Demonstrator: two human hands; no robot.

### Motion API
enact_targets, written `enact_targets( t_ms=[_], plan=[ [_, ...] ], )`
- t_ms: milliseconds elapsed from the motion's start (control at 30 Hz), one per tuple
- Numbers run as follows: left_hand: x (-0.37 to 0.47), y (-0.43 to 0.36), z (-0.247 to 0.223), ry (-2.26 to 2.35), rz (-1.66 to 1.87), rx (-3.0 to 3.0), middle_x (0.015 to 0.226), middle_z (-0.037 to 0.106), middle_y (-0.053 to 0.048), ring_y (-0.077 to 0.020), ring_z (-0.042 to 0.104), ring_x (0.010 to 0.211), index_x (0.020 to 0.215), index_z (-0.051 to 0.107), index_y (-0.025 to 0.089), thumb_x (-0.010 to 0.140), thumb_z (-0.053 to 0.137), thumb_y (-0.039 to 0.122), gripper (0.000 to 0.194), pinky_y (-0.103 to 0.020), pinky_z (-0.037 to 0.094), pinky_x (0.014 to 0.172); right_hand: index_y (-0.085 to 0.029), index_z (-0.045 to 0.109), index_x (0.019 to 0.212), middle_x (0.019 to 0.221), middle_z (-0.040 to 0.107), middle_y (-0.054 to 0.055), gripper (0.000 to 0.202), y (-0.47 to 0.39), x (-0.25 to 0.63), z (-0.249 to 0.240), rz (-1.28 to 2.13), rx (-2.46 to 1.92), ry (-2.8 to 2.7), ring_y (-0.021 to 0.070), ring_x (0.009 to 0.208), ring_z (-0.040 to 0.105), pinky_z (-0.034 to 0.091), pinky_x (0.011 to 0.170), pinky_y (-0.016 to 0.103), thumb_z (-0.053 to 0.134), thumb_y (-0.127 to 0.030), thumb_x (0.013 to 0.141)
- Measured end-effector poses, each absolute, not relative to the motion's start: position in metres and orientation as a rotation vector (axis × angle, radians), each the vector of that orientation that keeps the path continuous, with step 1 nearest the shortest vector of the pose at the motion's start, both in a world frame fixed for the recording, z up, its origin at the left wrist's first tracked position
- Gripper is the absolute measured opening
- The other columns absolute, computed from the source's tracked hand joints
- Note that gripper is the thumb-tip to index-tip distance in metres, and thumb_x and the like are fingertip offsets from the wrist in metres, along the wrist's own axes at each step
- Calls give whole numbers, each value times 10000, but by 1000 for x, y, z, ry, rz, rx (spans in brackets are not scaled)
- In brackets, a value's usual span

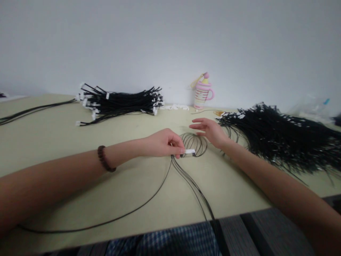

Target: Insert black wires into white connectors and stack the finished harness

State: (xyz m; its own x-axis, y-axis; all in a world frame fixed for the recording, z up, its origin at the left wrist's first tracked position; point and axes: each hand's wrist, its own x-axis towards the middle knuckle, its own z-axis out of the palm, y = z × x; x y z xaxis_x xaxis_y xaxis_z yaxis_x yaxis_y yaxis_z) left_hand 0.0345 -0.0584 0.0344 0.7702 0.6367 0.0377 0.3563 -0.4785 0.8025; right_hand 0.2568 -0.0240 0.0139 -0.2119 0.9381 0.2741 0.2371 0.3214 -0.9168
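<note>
Between the thumb and fingers of my left hand (169,143) is a white connector (189,152), held just above the table at the middle. Thin black wires (198,145) loop out from the connector in a round bunch on its far side. More black wires (190,179) run from under my left hand down to the table's front edge, and one curves away to the lower left. My right hand (209,131) is just beyond the loops on the right, fingers apart, with nothing seen in it.
A bundle of black cables with white ends (122,103) lies at the back left. Small white pieces (176,107) and a pink-handled cup (201,94) stand near the wall. A large heap of black wires (282,137) covers the right side of the table (128,192).
</note>
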Motion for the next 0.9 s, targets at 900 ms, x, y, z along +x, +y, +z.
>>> enact_targets(
  t_ms=[900],
  plan=[
    [37, -44, 15, 1048, 745, 1730, 643, 623, -60, -93, 455, 528, 683, 680, 114, 660, 605, 337, 237, -214, 319, 457, -145, 531, 689, 584, 572, -8, 94, -76, 210, 18, 1203, -1203, -2195, 54, 424, 442, 332, 423, 188, 480, -202, 742]
  ],
)
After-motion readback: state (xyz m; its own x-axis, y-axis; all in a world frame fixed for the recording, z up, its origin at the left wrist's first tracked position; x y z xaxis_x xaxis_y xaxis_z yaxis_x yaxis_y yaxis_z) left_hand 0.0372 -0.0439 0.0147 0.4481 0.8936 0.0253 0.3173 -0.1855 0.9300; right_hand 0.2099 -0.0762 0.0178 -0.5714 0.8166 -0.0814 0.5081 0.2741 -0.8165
